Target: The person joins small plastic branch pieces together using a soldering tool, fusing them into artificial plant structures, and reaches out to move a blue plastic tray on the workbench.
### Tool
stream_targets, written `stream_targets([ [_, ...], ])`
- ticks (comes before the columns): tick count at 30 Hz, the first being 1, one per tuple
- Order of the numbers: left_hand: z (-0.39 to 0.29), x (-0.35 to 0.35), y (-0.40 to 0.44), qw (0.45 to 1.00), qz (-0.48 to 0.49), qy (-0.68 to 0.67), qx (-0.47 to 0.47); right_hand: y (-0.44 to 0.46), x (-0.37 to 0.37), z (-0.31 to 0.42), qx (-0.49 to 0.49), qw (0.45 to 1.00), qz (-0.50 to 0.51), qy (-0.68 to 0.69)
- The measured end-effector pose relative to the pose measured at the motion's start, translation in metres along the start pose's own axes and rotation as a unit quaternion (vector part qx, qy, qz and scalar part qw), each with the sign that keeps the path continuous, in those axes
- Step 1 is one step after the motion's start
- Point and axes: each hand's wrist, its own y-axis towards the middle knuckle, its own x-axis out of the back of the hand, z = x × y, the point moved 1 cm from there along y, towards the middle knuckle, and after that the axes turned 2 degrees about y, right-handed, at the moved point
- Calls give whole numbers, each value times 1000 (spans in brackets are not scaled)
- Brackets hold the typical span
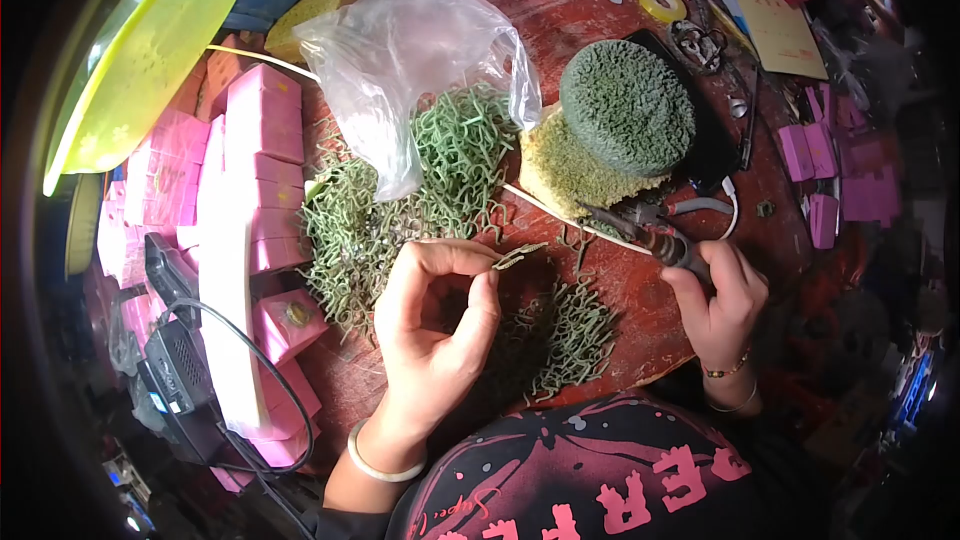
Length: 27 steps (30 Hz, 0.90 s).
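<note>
My left hand (437, 325) pinches a small, flat green piece (520, 256) between thumb and forefinger, above the table. My right hand (722, 302) grips a dark pen-like tool (672, 246) resembling a soldering iron, its thin tip pointing left towards the green piece. Beyond my left hand lies a heap of small curved green pieces (460, 140), partly under a clear plastic bag (420, 40). A smaller pile of them (575, 340) lies between my hands. Past the tool, a round dark-green block (628, 105) with a rough top rests on a yellow sponge (580, 165).
Stacked pink blocks (265, 130) line the left side beside a black device (180, 370) with a cable. A yellow-green tray (150, 50) leans at upper left. A tape roll (662, 5), a paper envelope (775, 30) and more pink blocks (808, 150) lie on the right.
</note>
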Motion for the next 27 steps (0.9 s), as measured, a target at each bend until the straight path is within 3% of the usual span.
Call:
stream_targets([
  [2, -1, -2, 0, 1000, -3, -6, 6, 1, 2, 6, 16, 996, -5, 90],
  [5, -2, -3, 1, 1000, -6, -11, 8, -1, -2, 7, 51, 993, -6, 111],
  [27, -1, -2, 0, 999, 4, -31, 25, -4, -5, 7, 21, 992, 25, 119],
])
